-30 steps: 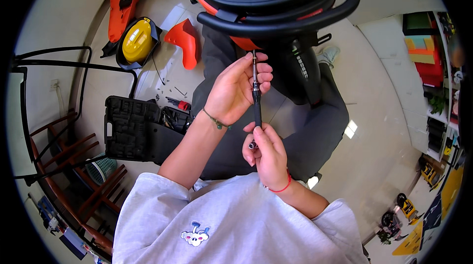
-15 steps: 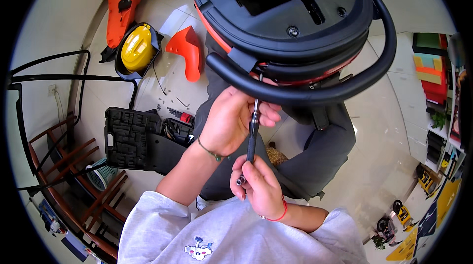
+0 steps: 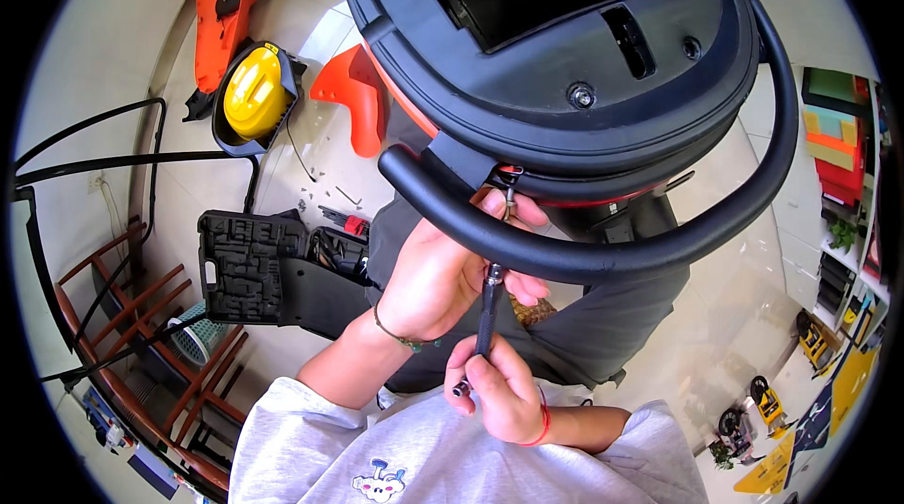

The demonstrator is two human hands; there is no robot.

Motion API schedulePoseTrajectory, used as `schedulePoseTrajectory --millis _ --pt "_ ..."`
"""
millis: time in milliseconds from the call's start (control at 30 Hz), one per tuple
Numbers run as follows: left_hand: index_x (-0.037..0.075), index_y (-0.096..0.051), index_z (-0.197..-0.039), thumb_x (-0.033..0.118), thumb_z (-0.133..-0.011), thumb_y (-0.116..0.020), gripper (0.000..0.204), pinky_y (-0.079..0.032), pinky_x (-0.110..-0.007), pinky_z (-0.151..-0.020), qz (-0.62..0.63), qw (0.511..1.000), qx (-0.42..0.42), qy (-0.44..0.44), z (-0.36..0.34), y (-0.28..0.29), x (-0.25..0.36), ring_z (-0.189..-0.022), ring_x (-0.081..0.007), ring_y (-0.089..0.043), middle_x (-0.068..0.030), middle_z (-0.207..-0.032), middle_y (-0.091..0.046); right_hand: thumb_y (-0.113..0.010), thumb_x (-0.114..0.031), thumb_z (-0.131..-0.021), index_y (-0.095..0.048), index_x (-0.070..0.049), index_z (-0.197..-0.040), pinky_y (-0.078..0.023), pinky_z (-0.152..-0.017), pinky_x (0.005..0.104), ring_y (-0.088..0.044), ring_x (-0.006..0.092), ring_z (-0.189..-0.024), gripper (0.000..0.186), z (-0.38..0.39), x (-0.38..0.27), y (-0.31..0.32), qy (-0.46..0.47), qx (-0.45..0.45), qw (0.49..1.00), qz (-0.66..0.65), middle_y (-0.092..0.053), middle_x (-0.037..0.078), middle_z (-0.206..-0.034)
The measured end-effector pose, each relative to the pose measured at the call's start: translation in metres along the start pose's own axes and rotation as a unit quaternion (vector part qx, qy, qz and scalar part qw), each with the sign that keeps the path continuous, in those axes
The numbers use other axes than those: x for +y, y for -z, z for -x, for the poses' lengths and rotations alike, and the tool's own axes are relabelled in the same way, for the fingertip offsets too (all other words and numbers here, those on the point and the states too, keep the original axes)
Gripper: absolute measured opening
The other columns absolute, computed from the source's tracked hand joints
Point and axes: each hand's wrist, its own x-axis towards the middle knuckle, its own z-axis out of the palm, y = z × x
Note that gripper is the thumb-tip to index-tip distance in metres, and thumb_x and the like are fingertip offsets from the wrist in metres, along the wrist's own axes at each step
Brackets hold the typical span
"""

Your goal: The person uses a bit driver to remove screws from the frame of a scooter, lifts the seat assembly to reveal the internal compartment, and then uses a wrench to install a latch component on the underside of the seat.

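In front of me stands a large rounded black housing (image 3: 527,90) with a red-orange edge, a dark rectangular recess and a curved black bar (image 3: 603,259). My right hand (image 3: 504,391) is closed round the black handle of a screwdriver (image 3: 488,306), which slants up toward the housing. Passing under the bar, my left hand (image 3: 438,269) steadies the metal shaft, its fingertips pinched round it just below the housing's lower edge. The driver's tip is up against a small opening there; the bar hides part of the shaft and fingers.
On the left floor lie an open black tool case (image 3: 240,269), orange covers (image 3: 353,95), a yellow domed part in a black shell (image 3: 256,95) and scattered small screws. Black tubing (image 3: 141,158) and wooden chairs (image 3: 132,316) stand far left. Shelves (image 3: 838,222) line the right.
The housing and bar appear larger and lower in view. My left fingertips now show above the bar at the shaft's upper end; my right hand has shifted slightly down, still on the handle.
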Motion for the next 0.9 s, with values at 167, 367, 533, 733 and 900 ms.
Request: schedulePoseTrajectory --millis 167,367,533,733,900 --pt "-0.008 -0.049 -0.107 0.029 -0.099 -0.030 0.042 -0.054 -0.028 -0.059 -0.056 0.998 0.032 0.024 -0.001 -0.003 0.000 -0.061 -0.0213 -0.064 -0.0166 -0.076 -0.064 -0.039 -0.019 -0.099 -0.045 -0.001 -0.102 -0.031 -0.049 0.0194 -0.042 0.0060 -0.054 0.020 0.003 -0.004 0.003 0.023 0.013 0.998 -0.056 -0.049 0.003 -0.069" --pt "-0.010 -0.052 -0.107 0.030 -0.098 -0.034 0.044 -0.053 -0.033 -0.071 -0.020 0.996 -0.088 0.022 0.015 0.010 -0.020 -0.077 -0.0270 -0.065 -0.0228 -0.089 -0.063 -0.036 -0.023 -0.100 -0.045 0.001 -0.102 -0.030 -0.047 0.0195 -0.040 0.0062 -0.052 0.025 0.003 -0.012 0.007 0.042 -0.015 0.998 -0.046 -0.050 0.004 -0.067" --pt "-0.003 -0.053 -0.106 0.028 -0.099 -0.038 0.035 -0.049 -0.031 -0.076 0.027 0.989 -0.147 0.020 0.020 0.020 -0.027 -0.083 -0.0199 -0.062 -0.0146 -0.093 -0.062 -0.032 -0.028 -0.100 -0.044 0.003 -0.107 -0.033 -0.051 0.0207 -0.042 0.0079 -0.055 0.035 -0.001 -0.008 0.014 0.035 -0.073 0.990 -0.118 -0.051 0.005 -0.069" --pt "0.000 -0.056 -0.098 0.024 -0.095 -0.049 0.025 -0.046 -0.023 -0.060 0.016 0.999 -0.047 -0.010 0.024 0.011 -0.028 -0.068 -0.0110 -0.055 -0.0063 -0.076 -0.058 -0.046 -0.031 -0.097 -0.042 0.008 -0.119 -0.040 -0.063 0.0222 -0.049 0.0097 -0.066 0.045 0.011 -0.009 0.017 0.116 -0.007 0.978 0.176 -0.053 0.006 -0.076" --pt "0.000 -0.055 -0.102 0.022 -0.095 -0.049 0.023 -0.046 -0.024 -0.058 0.022 0.999 -0.004 -0.043 0.024 0.006 -0.037 -0.065 -0.0126 -0.056 -0.0087 -0.078 -0.058 -0.051 -0.025 -0.095 -0.046 0.009 -0.118 -0.040 -0.064 0.0246 -0.050 0.0108 -0.064 0.041 0.025 -0.016 0.006 0.031 0.044 0.993 0.101 -0.053 0.005 -0.071"
